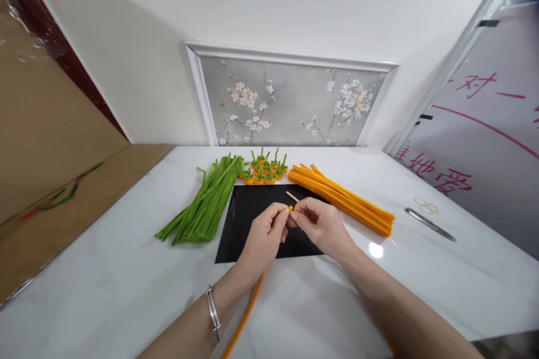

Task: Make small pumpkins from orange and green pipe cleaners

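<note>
My left hand (265, 230) and my right hand (322, 227) meet over a black mat (244, 224), both closed in a pinch. Between their fingertips shows a small bit of an orange pipe cleaner (290, 208). A fuzzy orange length (252, 297) trails below my left wrist toward the near edge of view. From behind the right fingers pokes a thin pale stick (291, 196); how it is held is hidden. Just beyond the mat stand several small orange pieces with green tops (264, 168).
A bundle of green pipe cleaners (210, 202) lies left of the mat, and orange pipe cleaners (345, 199) lie to the right. Farther right are a slim silver tool (430, 224) and thin bands (426, 206). Cardboard (84, 190) borders the white table (126, 291) on the left.
</note>
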Action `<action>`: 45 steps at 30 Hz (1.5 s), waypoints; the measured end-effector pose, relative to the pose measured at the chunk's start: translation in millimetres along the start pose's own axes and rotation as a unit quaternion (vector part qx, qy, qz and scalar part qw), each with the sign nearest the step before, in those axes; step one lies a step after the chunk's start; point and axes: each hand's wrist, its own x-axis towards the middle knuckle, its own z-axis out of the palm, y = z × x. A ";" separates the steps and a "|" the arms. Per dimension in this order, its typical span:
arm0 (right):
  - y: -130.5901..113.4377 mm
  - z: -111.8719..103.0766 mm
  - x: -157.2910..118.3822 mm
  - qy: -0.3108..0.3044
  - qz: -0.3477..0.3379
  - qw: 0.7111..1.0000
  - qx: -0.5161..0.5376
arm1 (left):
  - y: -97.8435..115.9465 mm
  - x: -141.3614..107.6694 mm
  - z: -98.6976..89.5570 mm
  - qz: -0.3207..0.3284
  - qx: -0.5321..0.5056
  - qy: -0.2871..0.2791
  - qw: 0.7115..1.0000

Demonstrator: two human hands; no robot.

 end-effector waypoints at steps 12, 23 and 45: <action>2.4 2.9 5.4 -0.008 0.077 0.977 0.201 | -1.3 -0.4 2.0 -0.018 -0.009 0.004 1.000; 4.5 6.3 -1.7 0.089 -0.148 0.985 -0.025 | 1.9 -1.3 5.5 -0.073 -0.108 0.004 0.991; 5.2 -3.8 2.4 0.104 -0.329 0.921 -0.179 | 18.1 0.6 -3.5 -0.093 -0.258 -0.071 0.959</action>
